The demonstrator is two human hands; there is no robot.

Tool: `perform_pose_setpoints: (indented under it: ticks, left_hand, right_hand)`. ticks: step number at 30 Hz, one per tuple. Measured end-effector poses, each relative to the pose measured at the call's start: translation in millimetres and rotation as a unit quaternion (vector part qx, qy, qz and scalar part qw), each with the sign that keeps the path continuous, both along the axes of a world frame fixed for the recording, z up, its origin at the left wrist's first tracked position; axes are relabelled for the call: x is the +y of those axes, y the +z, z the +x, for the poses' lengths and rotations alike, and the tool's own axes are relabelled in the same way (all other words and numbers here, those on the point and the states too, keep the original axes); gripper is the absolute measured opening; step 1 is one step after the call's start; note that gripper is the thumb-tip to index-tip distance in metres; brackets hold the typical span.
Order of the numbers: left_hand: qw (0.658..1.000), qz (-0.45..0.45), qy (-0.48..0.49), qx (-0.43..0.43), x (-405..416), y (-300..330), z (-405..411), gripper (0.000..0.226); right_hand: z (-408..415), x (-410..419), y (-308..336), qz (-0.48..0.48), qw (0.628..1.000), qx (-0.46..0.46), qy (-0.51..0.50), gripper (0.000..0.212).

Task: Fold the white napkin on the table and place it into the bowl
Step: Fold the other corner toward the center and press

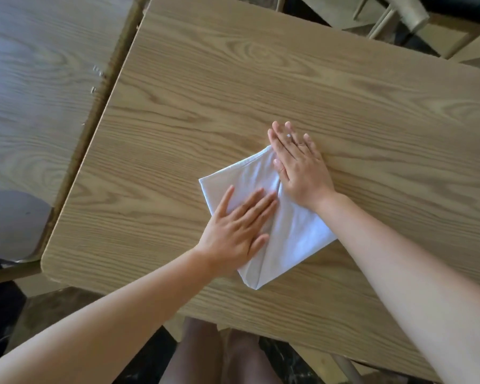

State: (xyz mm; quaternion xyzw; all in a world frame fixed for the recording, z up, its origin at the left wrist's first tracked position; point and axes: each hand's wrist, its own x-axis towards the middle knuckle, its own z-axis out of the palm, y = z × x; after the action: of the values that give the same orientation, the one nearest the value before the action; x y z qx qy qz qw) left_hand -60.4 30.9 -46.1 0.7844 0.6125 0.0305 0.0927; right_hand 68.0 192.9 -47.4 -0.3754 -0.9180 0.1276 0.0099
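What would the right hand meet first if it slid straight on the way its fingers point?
Nothing but bare tabletop, as far as the picture shows. The right hand lies flat at the white napkin's far corner, fingers pointing up and slightly left across the table. No bowl is in view.

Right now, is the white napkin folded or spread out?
Folded. The napkin shows doubled edges and a fold at its near corner, with both hands pressing flat on it.

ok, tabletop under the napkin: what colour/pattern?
Light tan wood grain on the table, plain under the white napkin. Head view, the only one.
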Motion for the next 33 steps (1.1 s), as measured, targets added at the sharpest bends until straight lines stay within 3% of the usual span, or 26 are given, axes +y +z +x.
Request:
perform_pose_setpoints:
  ticks: [3, 8, 10, 13, 16, 23, 27, 29, 33]
  left_hand:
    - [0.997, -0.025, -0.072, -0.011, -44, 2, 1, 0.059]
    - [0.993, -0.05, -0.098, -0.038, -74, 14, -3, 0.065]
    - [0.995, -0.03, -0.052, -0.075, -56, 19, -5, 0.064]
    - [0.995, 0.047, 0.064, -0.058, 3, 20, -6, 0.061]
    - [0.995, 0.004, 0.095, -0.007, 48, 12, -9, 0.062]
    - [0.982, 0.001, 0.188, 0.022, 17, -5, -47, 0.065]
    - [0.982, -0.031, 0.186, 0.025, 16, 5, -48, 0.069]
    - [0.981, -0.008, 0.193, 0.015, 20, 11, -47, 0.065]
    - [0.975, 0.045, 0.214, -0.033, 50, 27, -42, 0.05]
  right_hand:
    - [1, 0, -1, 0.0, 1.0, -0.002, 0.0, 0.052]
    - [1, -1, -1, 0.004, 1.0, -0.002, 0.0, 0.053]
    - [1, -1, -2, 0.006, 1.0, -0.004, -0.002, 0.053]
    - [1, -1, -2, 0.007, 1.0, -0.001, -0.004, 0.054]
    - [1, 0, -2, 0.01, 1.0, -0.004, -0.002, 0.053]
    - [2, -2, -4, 0.027, 0.999, -0.021, -0.01, 0.054]
    - [0, -2, 3, 0.03, 0.999, -0.036, -0.002, 0.056]
    - [3, -7, 8, 0.03, 0.999, -0.007, -0.038, 0.059]
    - [26, -21, 21, 0.022, 0.974, 0.078, -0.211, 0.057]
